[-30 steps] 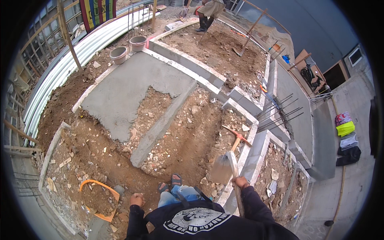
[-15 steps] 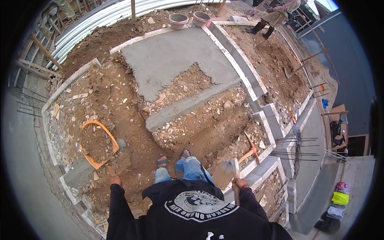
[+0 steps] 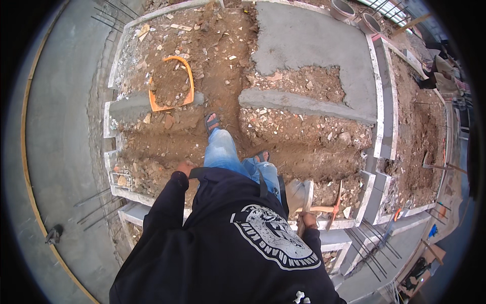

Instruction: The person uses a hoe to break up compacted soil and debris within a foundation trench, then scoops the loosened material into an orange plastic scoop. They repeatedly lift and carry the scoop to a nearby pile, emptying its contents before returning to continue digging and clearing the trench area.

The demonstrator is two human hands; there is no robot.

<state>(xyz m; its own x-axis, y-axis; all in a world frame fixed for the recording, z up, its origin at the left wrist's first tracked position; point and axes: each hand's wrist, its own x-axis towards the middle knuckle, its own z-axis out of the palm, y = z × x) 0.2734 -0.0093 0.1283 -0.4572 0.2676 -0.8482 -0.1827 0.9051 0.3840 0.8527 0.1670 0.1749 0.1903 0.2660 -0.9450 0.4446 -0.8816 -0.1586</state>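
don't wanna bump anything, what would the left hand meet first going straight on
The left hand seems to point over dirt toward the left sandal, probably met first; depth is unclear.

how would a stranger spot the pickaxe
Find the large grey concrete patch at upper right, then go down past the dirt to the right hand. Beside it lies the orange-handled pickaxe, whose thin crosswise head sets it apart from the wide-bladed tool being held.

upper left: scoop (image 3: 191, 83) on soil (image 3: 223, 66) | upper right: two buckets (image 3: 338, 13) beside slab (image 3: 314, 40) | lower right: shovel (image 3: 297, 195) in right hand (image 3: 308, 220), left of pickaxe (image 3: 334, 208)
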